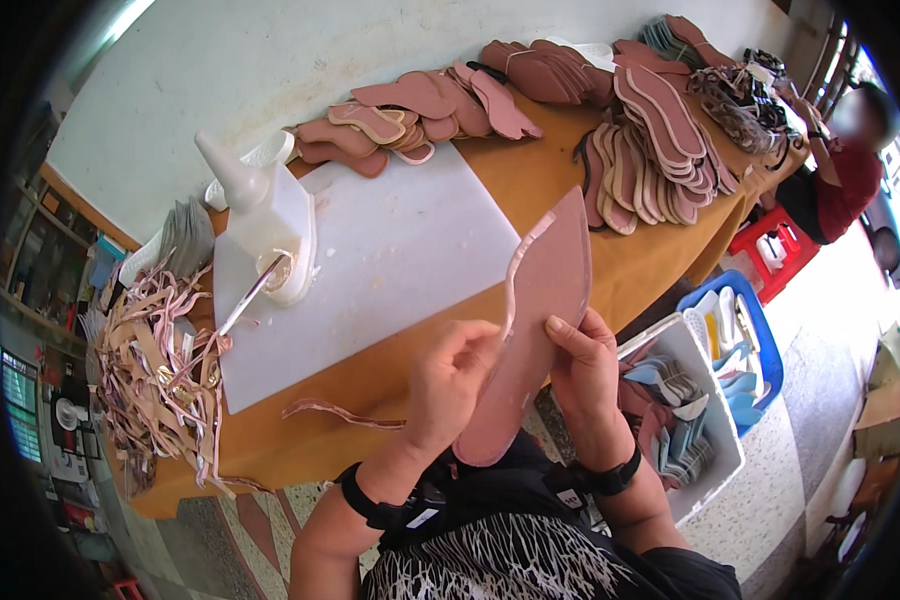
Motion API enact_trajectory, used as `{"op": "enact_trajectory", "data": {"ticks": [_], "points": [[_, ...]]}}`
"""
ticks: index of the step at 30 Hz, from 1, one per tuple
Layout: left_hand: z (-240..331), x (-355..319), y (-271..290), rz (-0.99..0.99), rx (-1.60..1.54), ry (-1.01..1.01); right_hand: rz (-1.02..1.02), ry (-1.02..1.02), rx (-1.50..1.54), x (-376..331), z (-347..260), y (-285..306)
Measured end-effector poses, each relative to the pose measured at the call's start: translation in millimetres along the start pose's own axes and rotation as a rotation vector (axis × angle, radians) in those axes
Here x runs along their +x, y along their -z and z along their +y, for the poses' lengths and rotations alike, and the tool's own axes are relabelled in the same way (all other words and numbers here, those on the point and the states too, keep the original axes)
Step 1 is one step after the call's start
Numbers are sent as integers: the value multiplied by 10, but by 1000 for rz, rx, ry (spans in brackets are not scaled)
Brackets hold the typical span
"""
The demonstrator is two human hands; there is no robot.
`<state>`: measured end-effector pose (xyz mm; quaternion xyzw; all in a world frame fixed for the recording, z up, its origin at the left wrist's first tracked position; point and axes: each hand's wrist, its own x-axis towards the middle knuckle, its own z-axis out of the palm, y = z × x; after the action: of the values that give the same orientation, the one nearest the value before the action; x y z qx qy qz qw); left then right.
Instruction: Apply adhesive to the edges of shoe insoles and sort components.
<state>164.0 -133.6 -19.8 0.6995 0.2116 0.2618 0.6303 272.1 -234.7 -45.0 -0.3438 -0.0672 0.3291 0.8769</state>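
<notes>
- Right hand (582, 362) grips the pink insole (545, 320) by its edge.
- Left hand (453, 375) pinches the pink strip (518, 270) against the insole's rim.
- White board (390, 250) lies beyond on the table (570, 190).

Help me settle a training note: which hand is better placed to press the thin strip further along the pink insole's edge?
Left, probably. The left hand already pinches the thin pale strip against the pink pointed insole, while the right hand grips the opposite edge, steadying it.
</notes>
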Motion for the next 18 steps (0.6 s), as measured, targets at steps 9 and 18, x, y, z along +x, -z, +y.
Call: {"op": "enact_trajectory", "data": {"ticks": [9, 18], "points": [[60, 30, 21, -2, 438, -382, -5, 27, -63, -29, -57, 13], [56, 52, -64, 61, 506, -448, -9, 8, -58, -33, -89, 12]]}}
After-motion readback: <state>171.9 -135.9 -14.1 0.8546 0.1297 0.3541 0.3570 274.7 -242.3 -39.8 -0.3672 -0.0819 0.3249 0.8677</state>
